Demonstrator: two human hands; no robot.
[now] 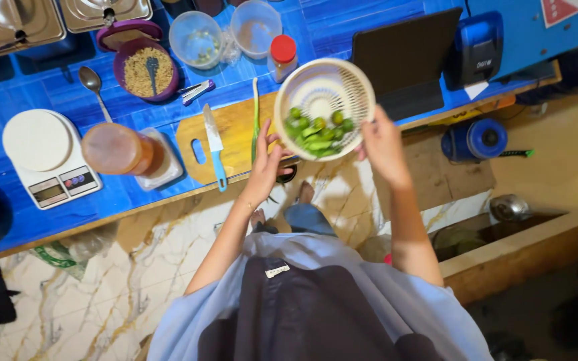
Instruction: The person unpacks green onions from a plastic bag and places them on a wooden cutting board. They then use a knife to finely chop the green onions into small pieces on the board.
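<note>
A white plastic colander (329, 87) with several green chillies (316, 134) in it is tilted toward me above the edge of the blue counter (135, 194). My right hand (381, 140) grips its right rim. My left hand (265, 164) holds its lower left rim, fingers spread under it. A wooden cutting board (235, 130) lies just left of the colander, with a blue-handled knife (214, 144) and a long green stalk (255, 117) on it.
On the counter stand a white kitchen scale (48, 157), a jar of orange liquid (118, 148), a purple bowl of grains (145, 70), a spoon (93, 87), two clear tubs (225, 33), a red-capped bottle (282, 57) and a dark tablet (406, 57). Marble floor below.
</note>
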